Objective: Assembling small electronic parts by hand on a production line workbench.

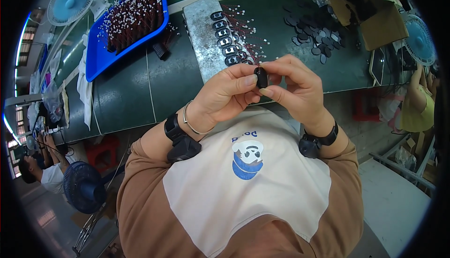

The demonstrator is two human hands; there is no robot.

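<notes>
My left hand (229,88) and my right hand (296,83) meet above the table's near edge, both closed on a small black oval part (261,78). Its far end lies close to red wires, and I cannot tell whether they belong to it. Just beyond my left hand stands a grey metal plate (199,40). Along its right side runs a row of black oval housings (224,42) with pale pieces in them. Thin red wires with white connectors (253,47) spread out to their right.
A blue tray (96,61) at the far left holds many red-wired parts with white connectors. Loose dark oval pieces (323,33) lie heaped at the right, near a cardboard box (384,30). Fans (71,1) flank the green table (176,89). Other people (51,178) sit at both sides.
</notes>
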